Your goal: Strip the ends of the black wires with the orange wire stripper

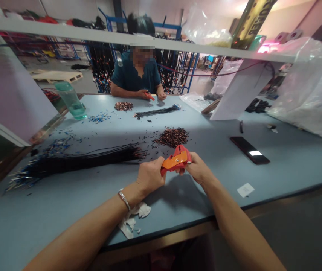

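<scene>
Left hand: fingers gripping red-orange wire stripper | right hand: at stripper's head, finger grip unclear | black wire bundle: left of stripper | offcuts: beyond stripper

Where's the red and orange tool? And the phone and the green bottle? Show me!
Red and orange tool (pixel 177 161): head view, on its orange side.
Phone (pixel 245 147): head view, on its dark upper face, by the white patch.
Green bottle (pixel 71 101): head view, on the middle of its body.
</scene>
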The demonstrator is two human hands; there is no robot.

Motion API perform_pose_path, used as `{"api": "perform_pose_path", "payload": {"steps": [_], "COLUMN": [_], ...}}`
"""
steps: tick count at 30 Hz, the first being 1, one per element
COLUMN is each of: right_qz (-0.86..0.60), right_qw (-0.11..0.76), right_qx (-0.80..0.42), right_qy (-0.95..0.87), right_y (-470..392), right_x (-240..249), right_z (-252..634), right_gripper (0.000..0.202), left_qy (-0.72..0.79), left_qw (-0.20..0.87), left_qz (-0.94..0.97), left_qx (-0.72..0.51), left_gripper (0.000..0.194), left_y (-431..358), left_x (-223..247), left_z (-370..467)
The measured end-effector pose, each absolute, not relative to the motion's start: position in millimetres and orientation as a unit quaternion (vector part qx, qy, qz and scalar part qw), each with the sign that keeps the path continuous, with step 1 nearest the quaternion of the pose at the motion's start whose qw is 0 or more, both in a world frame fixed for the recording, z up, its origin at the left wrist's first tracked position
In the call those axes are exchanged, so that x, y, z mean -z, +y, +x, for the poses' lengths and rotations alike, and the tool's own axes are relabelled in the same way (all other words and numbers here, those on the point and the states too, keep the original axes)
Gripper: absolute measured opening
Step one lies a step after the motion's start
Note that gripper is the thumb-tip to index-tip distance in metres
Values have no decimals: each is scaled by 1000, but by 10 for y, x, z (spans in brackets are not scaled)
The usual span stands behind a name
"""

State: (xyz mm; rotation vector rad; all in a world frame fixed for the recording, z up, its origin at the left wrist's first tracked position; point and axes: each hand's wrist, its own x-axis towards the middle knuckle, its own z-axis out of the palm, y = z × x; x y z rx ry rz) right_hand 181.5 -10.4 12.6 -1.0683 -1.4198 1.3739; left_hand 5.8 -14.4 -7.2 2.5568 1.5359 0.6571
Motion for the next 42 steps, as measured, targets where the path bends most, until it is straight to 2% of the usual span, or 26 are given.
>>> {"api": "perform_pose_path", "payload": {"steps": [6,12,16,19,23,26,33,42], "right_qz": [-423,-461,-502,-513,-511,-510,-523,-530], "right_qw": [428,449,457,447,451,473,498,486], "right_qx": [-553,-483,-435,-409,-370,-303,-214,-172], "right_qy": [-577,-594,-592,-608,-631,-652,-658,-673], "right_y": [-102,-34,-4,6,10,2,-46,-62], "right_x": [-129,-114,-119,-92,-64,-85,-155,-163], "right_z": [1825,1896,1913,1915,1932,1950,1965,1981], "right_gripper": [22,20,15,16,14,15,19,20], "left_qy": [514,506,450,391,313,263,207,203], "left_qw": [75,183,361,526,712,803,851,843], "left_qz": [820,753,664,566,462,418,418,445], "left_qx": [-240,-379,-476,-500,-426,-334,-243,-221], "left_gripper": [11,10,11,18,25,27,27,29], "left_y": [-141,-90,-28,-23,-48,-51,-56,-91], "left_x": [91,60,60,45,-3,-23,12,-21], "left_z": [62,25,16,31,33,12,-30,-32]}}
